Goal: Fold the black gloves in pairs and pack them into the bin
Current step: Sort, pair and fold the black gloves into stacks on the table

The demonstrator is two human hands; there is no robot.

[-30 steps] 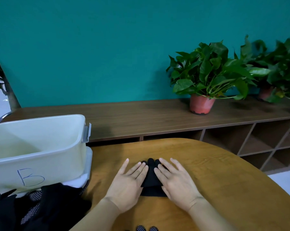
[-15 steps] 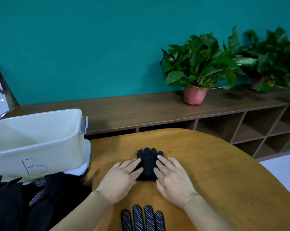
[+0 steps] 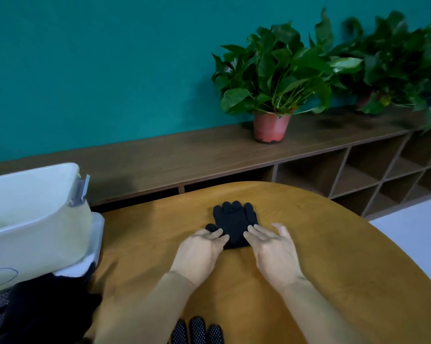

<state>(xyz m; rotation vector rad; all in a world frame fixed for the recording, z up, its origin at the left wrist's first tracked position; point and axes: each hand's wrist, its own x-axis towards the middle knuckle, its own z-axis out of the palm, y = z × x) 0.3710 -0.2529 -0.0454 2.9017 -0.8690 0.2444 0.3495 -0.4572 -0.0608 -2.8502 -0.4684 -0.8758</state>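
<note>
A folded pair of black gloves [image 3: 234, 219] lies on the round wooden table [image 3: 333, 256], fingers pointing away from me. My left hand [image 3: 199, 252] touches its near left edge with relaxed fingers. My right hand [image 3: 274, 252] lies flat beside its near right edge, fingers straight, fingertips at the glove. Another black glove with white dots [image 3: 197, 331] shows at the bottom edge. A heap of black gloves [image 3: 35, 311] sits at the lower left. The white bin [image 3: 35, 214] stands at the left, marked with a blue letter.
A white lid or tray [image 3: 95, 242] lies under the bin. Behind the table runs a low wooden shelf unit [image 3: 209, 150] with a potted plant [image 3: 274, 78] and a second plant [image 3: 395, 63] against the teal wall.
Both hands have slid back toward me along the folded pair, uncovering its fingers. The view has tilted down and shifted right, and the dotted glove at the bottom has come further into view.
</note>
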